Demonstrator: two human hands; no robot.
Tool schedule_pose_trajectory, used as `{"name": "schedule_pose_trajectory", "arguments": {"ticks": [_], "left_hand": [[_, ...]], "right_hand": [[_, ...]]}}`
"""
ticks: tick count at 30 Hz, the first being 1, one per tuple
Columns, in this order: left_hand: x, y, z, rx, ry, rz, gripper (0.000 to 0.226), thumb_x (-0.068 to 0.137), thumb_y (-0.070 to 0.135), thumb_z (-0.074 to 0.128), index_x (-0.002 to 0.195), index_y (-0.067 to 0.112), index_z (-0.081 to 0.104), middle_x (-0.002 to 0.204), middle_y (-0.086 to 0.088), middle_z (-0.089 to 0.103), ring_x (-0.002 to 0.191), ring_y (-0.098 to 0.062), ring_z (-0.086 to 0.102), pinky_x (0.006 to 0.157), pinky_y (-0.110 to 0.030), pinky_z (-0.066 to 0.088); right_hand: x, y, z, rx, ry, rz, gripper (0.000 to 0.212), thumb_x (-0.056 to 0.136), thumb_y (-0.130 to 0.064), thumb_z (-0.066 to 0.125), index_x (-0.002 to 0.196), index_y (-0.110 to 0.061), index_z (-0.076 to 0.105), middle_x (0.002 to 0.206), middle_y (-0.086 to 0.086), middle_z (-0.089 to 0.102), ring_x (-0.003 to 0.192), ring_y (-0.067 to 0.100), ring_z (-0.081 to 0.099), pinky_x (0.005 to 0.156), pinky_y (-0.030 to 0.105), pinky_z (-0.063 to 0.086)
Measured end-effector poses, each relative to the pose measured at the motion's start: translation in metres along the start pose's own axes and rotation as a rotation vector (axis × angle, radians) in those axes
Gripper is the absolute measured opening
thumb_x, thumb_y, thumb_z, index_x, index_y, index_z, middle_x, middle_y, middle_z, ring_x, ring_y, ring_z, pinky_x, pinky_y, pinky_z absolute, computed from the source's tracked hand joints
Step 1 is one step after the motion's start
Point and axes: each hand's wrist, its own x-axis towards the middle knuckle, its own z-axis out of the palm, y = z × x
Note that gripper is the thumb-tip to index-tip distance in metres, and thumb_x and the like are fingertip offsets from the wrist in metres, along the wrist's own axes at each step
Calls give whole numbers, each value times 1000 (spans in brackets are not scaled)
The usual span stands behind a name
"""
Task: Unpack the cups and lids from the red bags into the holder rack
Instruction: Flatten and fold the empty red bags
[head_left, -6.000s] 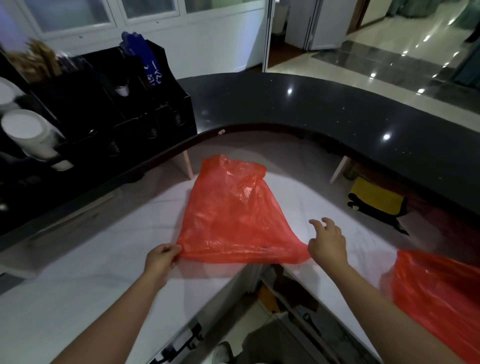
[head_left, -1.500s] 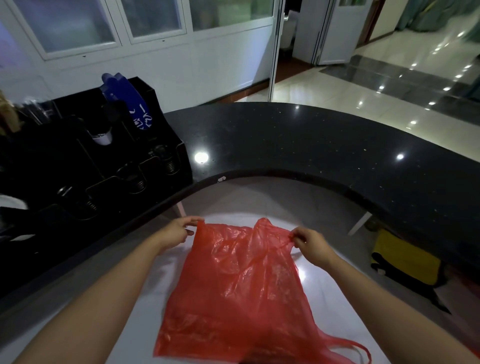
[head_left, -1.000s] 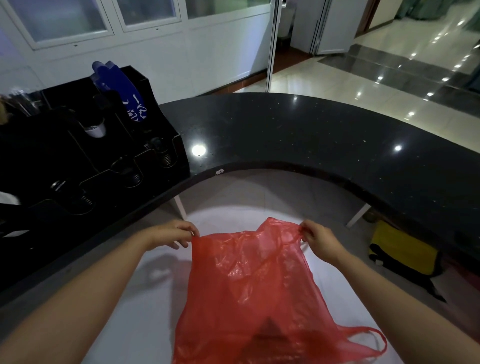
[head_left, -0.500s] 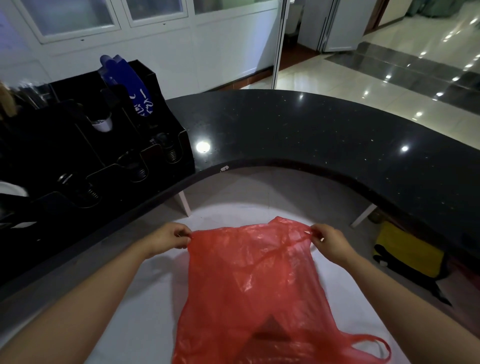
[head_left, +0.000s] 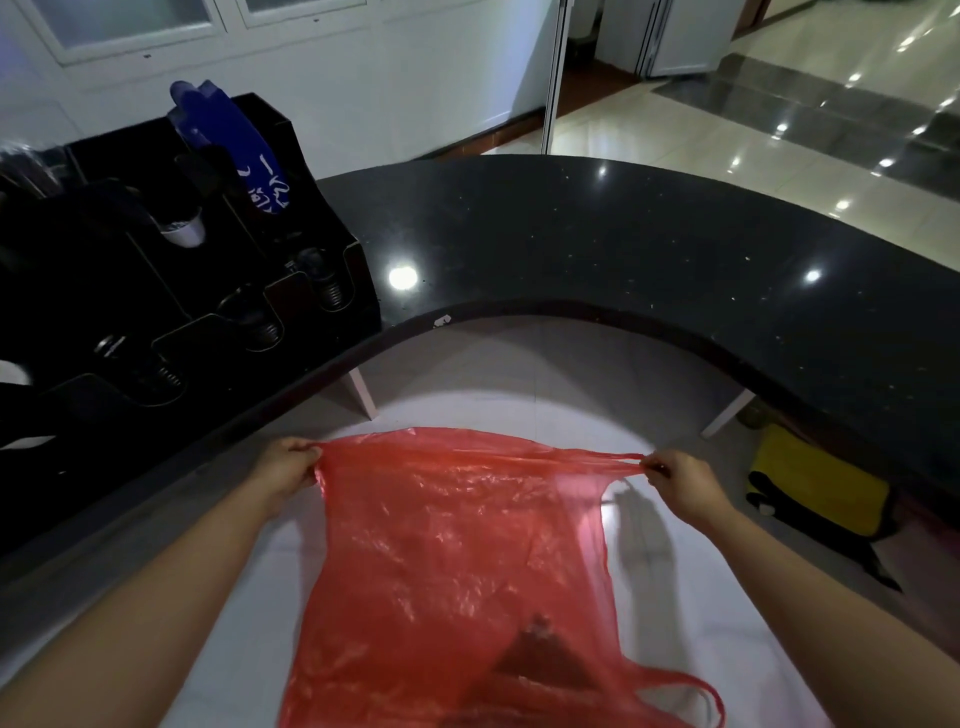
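Red thin plastic bag (head_left: 457, 561) lies flat on white bench (head_left: 208, 649); your left hand (head_left: 285, 470) and right hand (head_left: 683, 480) grip pinch far edge, stretched taut. Pull harder, film may tear.

This looks like a service counter in a café or lobby. A curved, raised black stone ledge (head_left: 623, 249) wraps around a lower white surface (head_left: 649, 613) on the staff side. A black rack (head_left: 208, 312) on the ledge has spring-loaded slots and holds a white cup (head_left: 183, 234) and a blue sleeve (head_left: 234, 150). Beyond the ledge, a polished tile floor (head_left: 779, 119) reflects ceiling lights, with glass doors (head_left: 665, 36) and white panelled walls (head_left: 389, 83).
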Motion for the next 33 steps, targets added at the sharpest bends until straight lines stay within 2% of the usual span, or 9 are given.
{"name": "schedule_pose_trajectory", "arguments": {"ticks": [3, 7, 10, 14, 18, 23, 25, 29, 33], "left_hand": [[10, -7, 0, 251, 99, 93, 10, 97, 0, 57, 98, 0, 68, 88, -21, 68, 78, -28, 63, 84, -47, 55], [6, -5, 9, 469, 198, 230, 9, 95, 5, 61, 94, 6, 70, 85, -14, 70, 77, -27, 61, 74, -36, 48], [-2, 6, 19, 479, 195, 354, 10, 95, 8, 62, 91, 15, 69, 81, -4, 69, 75, -23, 62, 69, -31, 42], [-19, 34, 40, 404, 64, 458, 8, 93, 13, 68, 90, 20, 72, 77, 4, 71, 74, -15, 67, 70, -29, 49], [-41, 61, 71, 364, -55, 540, 5, 89, 16, 74, 92, 20, 75, 77, 5, 73, 73, -6, 68, 68, -18, 49], [-62, 82, 93, 373, -164, 593, 6, 87, 24, 75, 92, 26, 71, 78, 9, 75, 77, 2, 68, 72, -17, 51], [-67, 85, 95, 329, -221, 572, 5, 90, 25, 72, 95, 26, 70, 80, 9, 76, 82, -1, 70, 78, -24, 54], [-72, 73, 87, 192, -297, 508, 12, 97, 23, 65, 108, 22, 69, 94, 6, 76, 87, -1, 70, 83, -25, 53], [-71, 29, 60, 352, -538, 364, 33, 97, 29, 67, 129, 25, 62, 117, 10, 68, 99, 3, 64, 82, -14, 49]], "right_hand": [[1, 5, 0, -7, 26, 19, 16, 96, -6, 63, 104, -5, 77, 100, 11, 72, 84, 21, 64, 78, 32, 52], [6, -1, 2, -19, 101, 97, 19, 97, 0, 59, 107, -1, 75, 101, 17, 70, 82, 26, 61, 73, 32, 48], [6, -12, -2, -23, 130, 152, 32, 91, 6, 51, 114, -4, 70, 113, 17, 63, 98, 35, 63, 78, 33, 47], [5, -57, -12, -7, 194, 28, 42, 93, -11, 55, 134, -11, 60, 138, 10, 57, 117, 33, 60, 93, 39, 49], [9, -138, -7, 71, 17, -327, 28, 96, -29, 65, 117, -12, 73, 122, 4, 71, 118, 24, 63, 100, 32, 44], [11, -228, 12, 125, -249, -413, 60, 90, -48, 71, 141, -20, 57, 140, -2, 60, 129, 17, 54, 105, 31, 42], [17, -246, 16, 135, -279, -406, 56, 89, -45, 72, 137, -18, 61, 133, 0, 65, 122, 20, 59, 95, 30, 45], [23, -252, 23, 128, -232, -412, 20, 91, -32, 71, 101, -16, 76, 97, 5, 74, 93, 23, 67, 71, 29, 45], [27, -244, 21, 203, -134, -340, 15, 94, -22, 68, 101, -13, 77, 98, 4, 74, 86, 15, 61, 71, 24, 38]]}}
